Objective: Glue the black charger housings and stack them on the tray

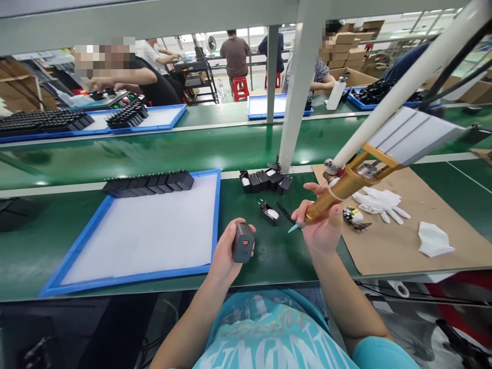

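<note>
My left hand (226, 252) grips a black power adapter (243, 243), its face with an orange USB port turned toward me. Fingers of my right hand (323, 229) are wrapped around a gold-coloured glue gun (328, 201), which hangs from a white tube. The gun's pale blue nozzle tip (293, 228) points down and left, apart from the adapter. Beyond my hands lies an open adapter housing (269, 213) with white and red parts inside. Beside it is a thin black tool (283, 211), partly hidden near my right hand. More black housings (265, 180) sit in a cluster behind.
At left, a blue-rimmed tray (216, 220) has a row of black adapters (154, 183) along its far edge. On brown cardboard (392, 251) at right lie white gloves (380, 202), a white cloth (434, 239) and a small circuit assembly (355, 218). A grey post (295, 102) rises ahead; people work beyond.
</note>
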A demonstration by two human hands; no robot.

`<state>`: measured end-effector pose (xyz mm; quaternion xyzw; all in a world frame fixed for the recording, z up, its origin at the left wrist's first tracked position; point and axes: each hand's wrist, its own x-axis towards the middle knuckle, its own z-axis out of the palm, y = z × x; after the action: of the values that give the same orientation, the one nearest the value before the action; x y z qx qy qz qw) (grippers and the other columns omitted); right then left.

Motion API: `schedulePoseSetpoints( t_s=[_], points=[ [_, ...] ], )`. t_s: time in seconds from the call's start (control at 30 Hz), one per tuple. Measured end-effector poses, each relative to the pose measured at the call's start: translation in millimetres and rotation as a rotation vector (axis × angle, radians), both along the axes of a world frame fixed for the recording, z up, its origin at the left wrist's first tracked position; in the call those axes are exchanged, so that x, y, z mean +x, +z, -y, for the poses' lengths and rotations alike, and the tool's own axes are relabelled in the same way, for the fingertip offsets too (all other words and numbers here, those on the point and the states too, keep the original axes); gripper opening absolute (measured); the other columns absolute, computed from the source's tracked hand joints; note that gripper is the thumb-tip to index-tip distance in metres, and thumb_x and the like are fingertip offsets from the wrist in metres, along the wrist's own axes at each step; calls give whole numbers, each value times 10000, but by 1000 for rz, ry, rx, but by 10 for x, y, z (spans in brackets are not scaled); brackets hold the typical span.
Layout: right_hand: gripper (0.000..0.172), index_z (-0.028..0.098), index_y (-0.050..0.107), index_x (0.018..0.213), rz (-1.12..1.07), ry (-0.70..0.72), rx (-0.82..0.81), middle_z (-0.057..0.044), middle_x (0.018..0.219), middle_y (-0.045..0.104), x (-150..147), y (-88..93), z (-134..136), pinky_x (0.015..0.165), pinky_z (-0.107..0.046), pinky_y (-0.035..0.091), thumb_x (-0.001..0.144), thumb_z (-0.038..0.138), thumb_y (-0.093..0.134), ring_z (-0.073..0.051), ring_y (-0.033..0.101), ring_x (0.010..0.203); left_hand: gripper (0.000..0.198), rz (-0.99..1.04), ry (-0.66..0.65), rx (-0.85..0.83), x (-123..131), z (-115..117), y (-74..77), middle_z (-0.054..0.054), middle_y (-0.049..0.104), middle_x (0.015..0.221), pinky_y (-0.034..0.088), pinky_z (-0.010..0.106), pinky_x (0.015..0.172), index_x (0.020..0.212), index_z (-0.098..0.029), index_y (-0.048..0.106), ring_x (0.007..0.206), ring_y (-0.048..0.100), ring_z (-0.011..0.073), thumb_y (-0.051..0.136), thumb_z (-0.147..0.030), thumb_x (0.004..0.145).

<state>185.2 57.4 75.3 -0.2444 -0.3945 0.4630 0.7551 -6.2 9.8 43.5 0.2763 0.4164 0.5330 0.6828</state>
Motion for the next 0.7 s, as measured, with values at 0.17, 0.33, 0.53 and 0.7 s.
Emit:
schedulePoseSetpoints(
  t_s=[0.17, 0.33, 0.53, 0.7],
  points=[
    [330, 254, 538, 975, 50, -35, -15, -21, 1016, 647, 49, 2, -46, 463, -296, 511, 821, 545, 561, -69, 537, 445, 331, 18, -3, 68, -35, 59, 90, 21, 642, 914, 487, 212, 449, 1026, -245, 522, 550, 548, 88, 551, -531, 863],
    [345, 260, 545, 954, 73, -66, -47, -4, 1009, 636, 105, -11, -114, 463, -282, 495, 791, 561, 588, -66, 535, 443, 364, -46, 48, 99, -142, 15, 75, 21, 650, 930, 494, 237, 458, 1022, -251, 515, 566, 564, 106, 583, -554, 832],
    [334, 249, 551, 946, 61, -48, -27, -8, 1062, 597, 198, -81, -174, 474, -316, 509, 774, 525, 627, -74, 547, 456, 350, -118, 84, 55, -418, -114, 31, 70, 660, 1058, 530, 273, 618, 1128, -230, 530, 782, 633, 162, 574, -456, 865],
    [389, 244, 584, 948, 75, -69, -43, -24, 1062, 585, 257, -98, -170, 456, -322, 503, 737, 563, 654, -89, 564, 457, 466, -731, 149, 245, -894, -672, -78, 97, 642, 1138, 508, 348, 817, 1291, -211, 449, 1018, 621, 231, 535, -411, 879]
  ],
)
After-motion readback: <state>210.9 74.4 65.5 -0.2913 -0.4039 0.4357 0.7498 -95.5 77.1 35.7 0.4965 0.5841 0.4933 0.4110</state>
